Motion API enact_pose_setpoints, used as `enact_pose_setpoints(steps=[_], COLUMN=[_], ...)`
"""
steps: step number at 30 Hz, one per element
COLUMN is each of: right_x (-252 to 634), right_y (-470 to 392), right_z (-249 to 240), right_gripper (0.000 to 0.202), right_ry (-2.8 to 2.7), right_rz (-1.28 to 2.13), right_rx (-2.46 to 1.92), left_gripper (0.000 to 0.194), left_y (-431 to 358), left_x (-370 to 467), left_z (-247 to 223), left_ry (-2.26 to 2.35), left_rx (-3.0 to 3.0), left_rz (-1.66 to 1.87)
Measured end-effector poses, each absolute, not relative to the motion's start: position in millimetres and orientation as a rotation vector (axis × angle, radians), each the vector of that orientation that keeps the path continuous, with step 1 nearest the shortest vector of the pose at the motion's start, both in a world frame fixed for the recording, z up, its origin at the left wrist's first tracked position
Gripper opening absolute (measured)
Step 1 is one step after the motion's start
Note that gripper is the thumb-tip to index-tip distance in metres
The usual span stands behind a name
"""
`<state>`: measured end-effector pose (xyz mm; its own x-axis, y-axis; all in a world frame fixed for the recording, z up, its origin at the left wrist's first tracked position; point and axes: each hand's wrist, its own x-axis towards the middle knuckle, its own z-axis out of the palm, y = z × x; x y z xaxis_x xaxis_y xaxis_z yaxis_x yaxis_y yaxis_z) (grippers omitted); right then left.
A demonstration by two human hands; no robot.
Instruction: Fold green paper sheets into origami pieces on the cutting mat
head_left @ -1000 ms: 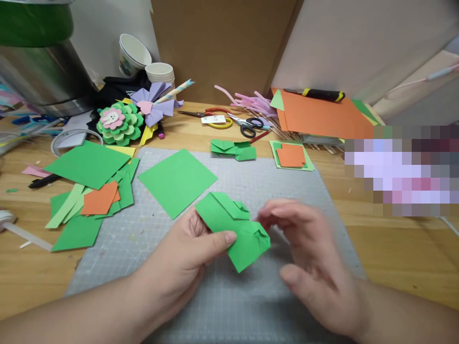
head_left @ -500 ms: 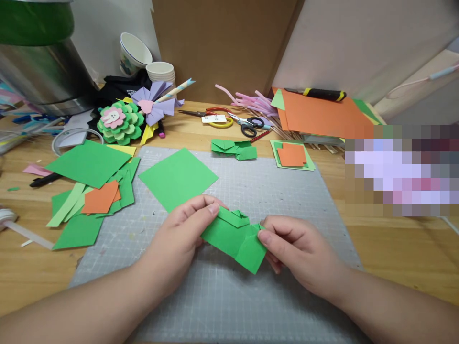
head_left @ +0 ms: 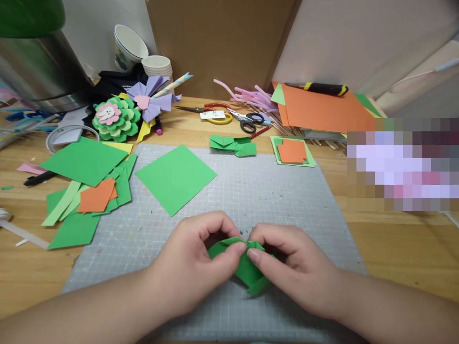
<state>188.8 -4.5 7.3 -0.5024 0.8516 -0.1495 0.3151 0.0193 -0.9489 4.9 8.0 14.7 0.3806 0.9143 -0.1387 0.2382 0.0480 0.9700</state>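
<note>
Both hands pinch one folded green paper piece (head_left: 251, 271) above the grey cutting mat (head_left: 287, 196). My left hand (head_left: 204, 258) grips its upper left part between thumb and fingers, and my right hand (head_left: 297, 265) pinches the top close beside it. The two thumb tips nearly meet at the small folds along the top edge. Part of the paper is hidden behind the fingers. A flat green square (head_left: 177, 179) lies on the mat's upper left. At the mat's far edge rests another folded green piece (head_left: 233, 145).
Green and orange paper pieces (head_left: 86, 162) overlap at the left. Scissors (head_left: 247, 119) and pink strips (head_left: 254, 98) lie at the back. Small squares (head_left: 292, 150) sit back right, near orange sheets (head_left: 322, 107) with a cutter (head_left: 326, 89). Paper flowers (head_left: 116, 119) stand back left.
My left hand has moved right and down, closer to my right hand. The green paper has turned and bent between them. The view has shifted slightly.
</note>
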Motion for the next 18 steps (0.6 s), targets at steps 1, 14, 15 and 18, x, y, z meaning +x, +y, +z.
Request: enact_pose_setpoints(steps=[1, 14, 15, 18], right_x=[187.9, 190.8, 191.1, 190.9], right_y=[-5.4, -4.9, -5.1, -6.4], right_z=[7.2, 10.3, 9.8, 6.8], right_gripper=[0.023, 0.021, 0.022, 0.021], right_ry=[-1.875, -1.955, -1.940, -1.942], right_rz=[1.462, 1.464, 1.475, 1.443], right_rx=[-1.194, -1.113, -1.138, -1.225], left_gripper=[0.009, 0.006, 0.007, 0.007], left_y=[6.4, 4.3, 4.4, 4.6], left_x=[5.6, 3.9, 3.8, 4.1], left_z=[14.4, 11.3, 11.5, 11.8], left_ry=[1.095, 1.123, 1.133, 1.153], left_rx=[1.481, 1.613, 1.600, 1.588], left_rz=[0.715, 0.641, 0.627, 0.589])
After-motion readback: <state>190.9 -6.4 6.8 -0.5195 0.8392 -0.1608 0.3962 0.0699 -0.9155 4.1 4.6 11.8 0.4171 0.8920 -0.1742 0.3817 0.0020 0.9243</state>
